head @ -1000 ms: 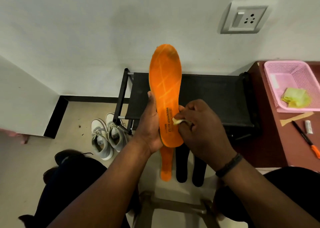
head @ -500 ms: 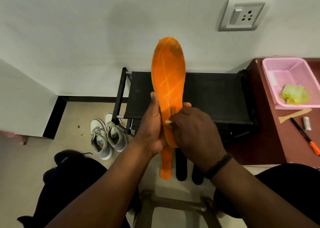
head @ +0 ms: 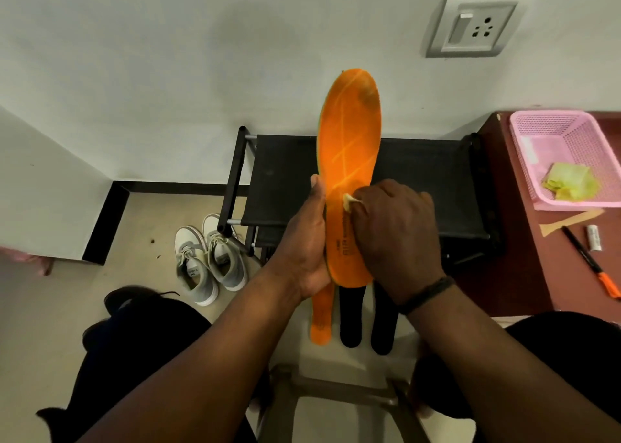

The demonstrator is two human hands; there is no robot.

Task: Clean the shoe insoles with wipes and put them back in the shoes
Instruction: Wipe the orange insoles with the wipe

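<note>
An orange insole point(head: 349, 140) stands upright in front of me, toe end up with a dark smudge near the tip. My left hand point(head: 304, 244) grips its left edge near the heel. My right hand point(head: 395, 237) pinches a small pale wipe point(head: 349, 202) and presses it on the insole's middle. Below my hands, a second orange insole point(head: 321, 318) and two black insoles point(head: 351, 318) lie side by side on the floor. A pair of grey and white sneakers point(head: 210, 258) sits on the floor to the left.
A black shoe rack point(head: 423, 177) stands against the wall behind the insole. At right, a brown table point(head: 524, 258) carries a pink basket point(head: 537, 150) with used yellow-green wipes point(head: 571, 180), a marker point(head: 591, 261) and a small tube. A stool frame point(head: 336, 389) is between my knees.
My right hand has slid the wipe up the insole from the heel area toward the middle. The insole has stayed upright in my left hand's grip.
</note>
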